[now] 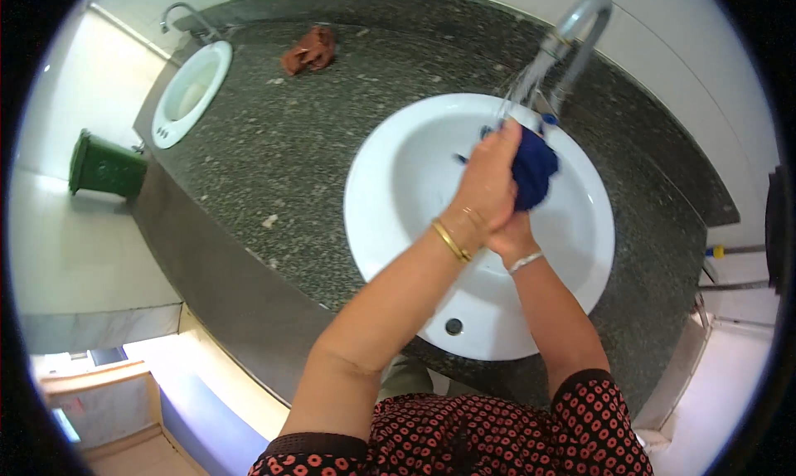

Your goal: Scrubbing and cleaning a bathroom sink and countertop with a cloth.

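A dark blue cloth (533, 168) is bunched between my two hands above a white oval washbasin (373, 227). My left hand (488, 174), with a gold bangle at the wrist, grips the cloth from its left side. Beneath it my right hand (515, 236) holds the cloth from below, its fingers mostly hidden; a silvery bracelet circles that wrist. Water (528, 81) streams from a curved metal faucet (581, 25) onto the cloth and the fingers. A blue piece (548, 119) shows at the faucet's base, by the basin's rim.
The basin sits in a dark speckled stone counter (280, 165). A crumpled reddish-brown cloth (310, 50) lies near the back wall. Farther left are a second washbasin (193, 96) with its own faucet (189, 19) and a green bin (107, 165). A dark object (780, 227) is at the right.
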{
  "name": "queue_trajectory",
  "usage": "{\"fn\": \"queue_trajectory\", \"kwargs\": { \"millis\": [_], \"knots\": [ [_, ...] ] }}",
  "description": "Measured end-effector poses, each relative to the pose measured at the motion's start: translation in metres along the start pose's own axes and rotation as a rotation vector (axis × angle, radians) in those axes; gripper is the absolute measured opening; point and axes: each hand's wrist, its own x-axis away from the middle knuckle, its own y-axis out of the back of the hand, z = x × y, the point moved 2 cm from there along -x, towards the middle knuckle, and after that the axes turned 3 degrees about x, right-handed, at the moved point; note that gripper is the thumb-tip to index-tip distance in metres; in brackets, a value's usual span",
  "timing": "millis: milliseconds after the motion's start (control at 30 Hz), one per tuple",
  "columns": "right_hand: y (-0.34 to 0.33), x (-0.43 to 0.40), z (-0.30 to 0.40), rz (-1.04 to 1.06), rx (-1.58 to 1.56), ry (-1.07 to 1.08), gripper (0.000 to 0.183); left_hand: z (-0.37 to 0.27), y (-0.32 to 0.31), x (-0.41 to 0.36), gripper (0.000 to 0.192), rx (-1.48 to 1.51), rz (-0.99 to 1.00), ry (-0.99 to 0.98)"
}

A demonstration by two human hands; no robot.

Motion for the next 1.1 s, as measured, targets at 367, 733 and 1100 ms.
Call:
{"fn": "queue_trajectory", "kwargs": {
  "millis": [367,733,1100],
  "knots": [
    [-0.031,-0.027,0.1,-0.272,0.378,0.245,0.027,-0.003,0.054,0.016,0.047,0.464,-0.276,0.184],
    [-0.052,-0.014,0.095,-0.335,0.731,0.399,0.019,0.036,0.088,0.01,0.028,0.394,-0.22,0.116],
    [-0.004,-0.027,0.051,0.035,-1.033,-0.553,0.034,0.006,0.052,0.025,0.026,0.107,-0.08,0.1]
  ]
}}
